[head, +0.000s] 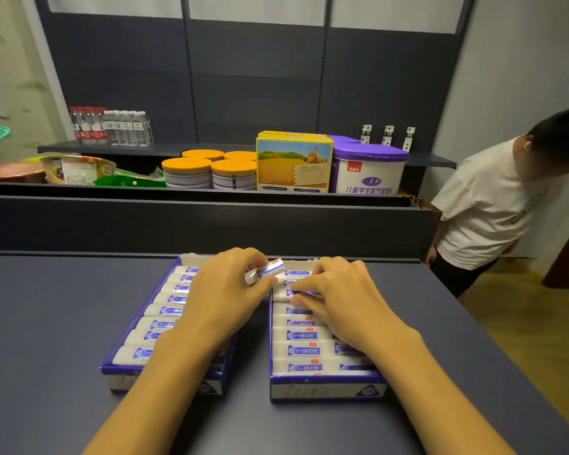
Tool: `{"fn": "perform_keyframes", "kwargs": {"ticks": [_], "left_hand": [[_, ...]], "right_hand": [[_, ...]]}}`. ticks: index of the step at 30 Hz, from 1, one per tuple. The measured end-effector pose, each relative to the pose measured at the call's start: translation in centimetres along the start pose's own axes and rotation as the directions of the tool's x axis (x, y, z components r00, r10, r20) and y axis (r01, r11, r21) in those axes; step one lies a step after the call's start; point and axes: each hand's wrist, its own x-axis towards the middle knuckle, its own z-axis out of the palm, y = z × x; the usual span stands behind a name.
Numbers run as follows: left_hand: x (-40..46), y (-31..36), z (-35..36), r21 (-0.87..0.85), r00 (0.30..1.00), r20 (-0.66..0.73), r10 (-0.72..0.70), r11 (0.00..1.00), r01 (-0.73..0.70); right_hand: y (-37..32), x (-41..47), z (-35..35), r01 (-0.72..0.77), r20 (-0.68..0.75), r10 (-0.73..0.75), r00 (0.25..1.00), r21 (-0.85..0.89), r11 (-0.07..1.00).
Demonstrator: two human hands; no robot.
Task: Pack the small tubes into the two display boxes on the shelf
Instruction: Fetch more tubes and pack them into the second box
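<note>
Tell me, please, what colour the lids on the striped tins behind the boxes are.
Orange lids, clearest in the head view.

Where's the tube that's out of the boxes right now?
In the head view the loose tube is pinched in the left hand, tilted above the gap between the two display boxes, beside the right hand.
</note>
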Motion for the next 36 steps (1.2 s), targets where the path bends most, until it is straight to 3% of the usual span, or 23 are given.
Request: {"fn": "perform_keyframes", "kwargs": {"ticks": [10,15,21,27,36], "left_hand": [[-0.1,-0.1,0.0,0.013,1.0,0.019,0.005,1.0,-0.005],[0.0,-0.1,0.1,0.01,0.999,0.032,-0.004,1.0,0.004],[0.2,0.8,-0.3,0.078,0.997,0.063,0.052,0.995,-0.057],[0.8,3.9,0.0,0.182,0.963,0.226,0.148,0.965,-0.191],[1.6,7.0,2.7,0.181,0.933,0.287,0.217,0.944,-0.275]], "right_hand": [[0.1,0.0,0.4,-0.021,0.012,0.021,1.0,-0.021,1.0],[0.9,-0.4,0.3,-0.076,-0.085,0.092,0.992,0.17,0.982],[4.3,-0.8,0.6,-0.178,-0.358,0.31,0.881,0.357,0.917],[6.0,-1.3,1.0,-0.268,-0.415,0.439,0.797,0.408,0.873],[6.3,-1.6,1.1,-0.309,-0.413,0.495,0.764,0.439,0.843]]}}
